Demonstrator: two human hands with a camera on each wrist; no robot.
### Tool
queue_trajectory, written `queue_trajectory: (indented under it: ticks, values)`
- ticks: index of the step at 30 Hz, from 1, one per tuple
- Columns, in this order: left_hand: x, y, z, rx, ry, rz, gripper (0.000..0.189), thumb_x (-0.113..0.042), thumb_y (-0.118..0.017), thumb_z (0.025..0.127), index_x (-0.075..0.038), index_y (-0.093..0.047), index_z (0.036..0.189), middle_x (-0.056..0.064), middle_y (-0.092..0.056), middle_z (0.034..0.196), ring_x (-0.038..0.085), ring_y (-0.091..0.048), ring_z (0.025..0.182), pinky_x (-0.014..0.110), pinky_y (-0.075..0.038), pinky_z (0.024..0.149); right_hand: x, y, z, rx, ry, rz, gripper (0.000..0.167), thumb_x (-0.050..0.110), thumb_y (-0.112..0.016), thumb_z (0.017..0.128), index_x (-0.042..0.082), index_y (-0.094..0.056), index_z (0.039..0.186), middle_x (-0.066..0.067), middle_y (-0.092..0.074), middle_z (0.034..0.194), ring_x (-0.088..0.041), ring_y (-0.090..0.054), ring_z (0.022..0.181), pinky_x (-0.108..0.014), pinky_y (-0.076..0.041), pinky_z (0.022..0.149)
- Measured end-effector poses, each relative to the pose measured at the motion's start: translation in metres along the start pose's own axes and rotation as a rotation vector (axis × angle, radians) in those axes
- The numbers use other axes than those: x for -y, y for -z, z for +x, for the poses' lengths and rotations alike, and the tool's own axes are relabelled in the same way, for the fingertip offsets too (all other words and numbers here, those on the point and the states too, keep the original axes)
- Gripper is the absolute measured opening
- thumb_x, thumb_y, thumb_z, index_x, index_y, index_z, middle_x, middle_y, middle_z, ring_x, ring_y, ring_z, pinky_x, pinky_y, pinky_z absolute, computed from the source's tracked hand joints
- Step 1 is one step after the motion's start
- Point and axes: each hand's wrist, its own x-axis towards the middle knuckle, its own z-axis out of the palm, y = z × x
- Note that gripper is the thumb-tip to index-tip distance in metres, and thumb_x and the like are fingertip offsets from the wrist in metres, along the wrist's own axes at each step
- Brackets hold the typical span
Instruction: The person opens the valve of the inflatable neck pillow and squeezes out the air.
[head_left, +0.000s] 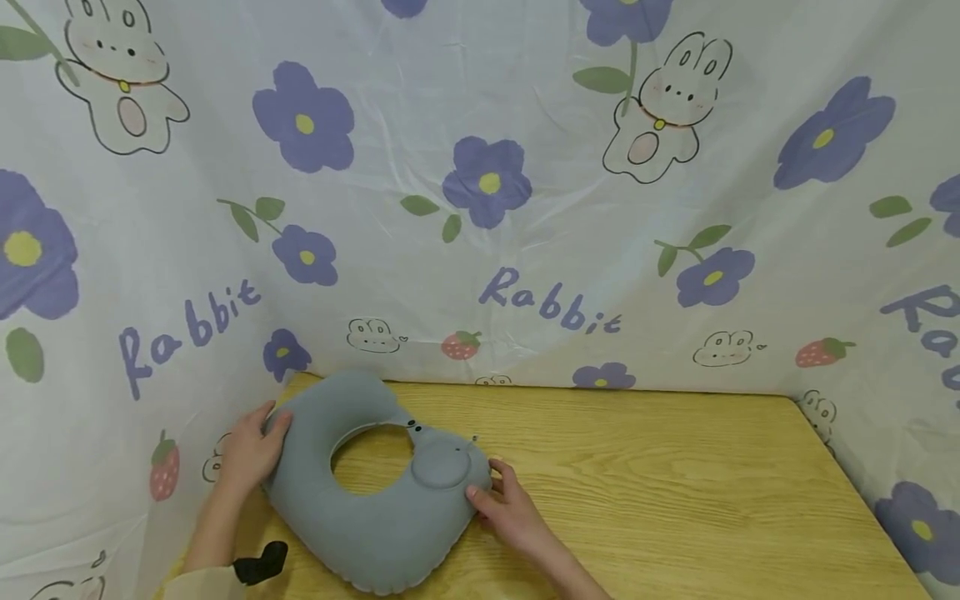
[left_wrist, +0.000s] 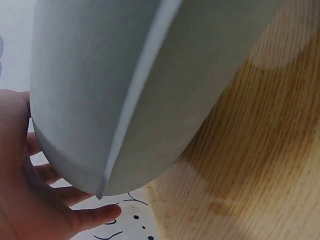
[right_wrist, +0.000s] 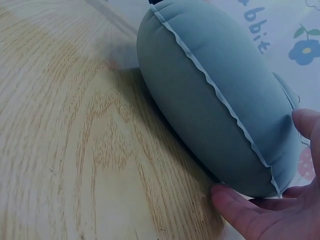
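A grey inflatable neck pillow (head_left: 390, 533), puffed up with a seam round its outer edge, lies at the left of the wooden table, its opening toward the far right. A round raised valve patch (head_left: 441, 463) shows near its right end. My left hand (head_left: 252, 448) holds the pillow's outer left side, thumb over the top; in the left wrist view its fingers (left_wrist: 75, 194) curve round the edge. My right hand (head_left: 512, 510) grips the right end. In the right wrist view the thumb (right_wrist: 305, 122) is on the upper side and a fingertip is under the lower edge.
The wood-grain table (head_left: 675, 483) stretches to the right of the pillow. A white curtain (head_left: 420, 275) printed with rabbits, purple flowers and strawberries hangs behind and on both sides. A black strap piece (head_left: 261, 563) sits at the left wrist, by a light sleeve (head_left: 202, 585).
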Motion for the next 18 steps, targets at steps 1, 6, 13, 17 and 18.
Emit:
queue_trajectory:
  ticks: [1,6,13,17,18]
  values:
    - [-0.0001,-0.0004,0.0001,0.008,0.005,-0.008,0.066,-0.037,-0.038,0.112,0.017,-0.033,0.150,0.043,-0.031,0.150,0.061,-0.026,0.139,0.069,-0.022,0.113,-0.0003,-0.0001,0.0001,0.000,0.000,-0.002,0.077,0.027,-0.060,0.106,-0.014,-0.016,0.155,-0.043,-0.040,0.145,-0.040,-0.061,0.118,-0.055,-0.056,0.090]
    - [0.0000,-0.0006,-0.0004,0.062,0.069,-0.050,0.071,-0.043,-0.031,0.112,0.013,-0.028,0.154,0.040,-0.027,0.155,0.059,-0.023,0.142,0.068,-0.021,0.115,-0.0005,0.0001,0.0003,0.005,-0.011,0.011,0.082,0.030,-0.061,0.105,-0.013,-0.014,0.156,-0.044,-0.036,0.147,-0.049,-0.053,0.128,-0.058,-0.054,0.092]
    - [0.0027,-0.0001,0.0003,0.112,0.125,-0.087,0.075,-0.049,-0.031,0.111,0.010,-0.025,0.157,0.038,-0.022,0.158,0.057,-0.019,0.145,0.067,-0.020,0.116,-0.0003,0.0009,-0.0014,0.000,-0.027,0.012,0.084,0.031,-0.063,0.104,-0.012,-0.013,0.157,-0.045,-0.034,0.147,-0.054,-0.048,0.131,-0.058,-0.054,0.093]
    - [0.0038,0.0004,-0.0005,0.122,0.125,-0.105,0.076,-0.050,-0.033,0.110,0.010,-0.026,0.157,0.039,-0.023,0.158,0.057,-0.019,0.145,0.067,-0.021,0.116,0.0004,0.0030,-0.0025,-0.012,-0.025,0.007,0.083,0.029,-0.063,0.105,-0.013,-0.013,0.156,-0.046,-0.034,0.146,-0.055,-0.050,0.129,-0.058,-0.054,0.092]
    - [0.0036,0.0005,-0.0009,0.119,0.125,-0.104,0.076,-0.050,-0.034,0.110,0.010,-0.027,0.156,0.039,-0.024,0.157,0.057,-0.020,0.145,0.067,-0.021,0.116,0.0006,0.0038,-0.0028,-0.015,-0.023,0.002,0.083,0.029,-0.063,0.105,-0.013,-0.014,0.156,-0.046,-0.035,0.146,-0.055,-0.051,0.128,-0.058,-0.054,0.092]
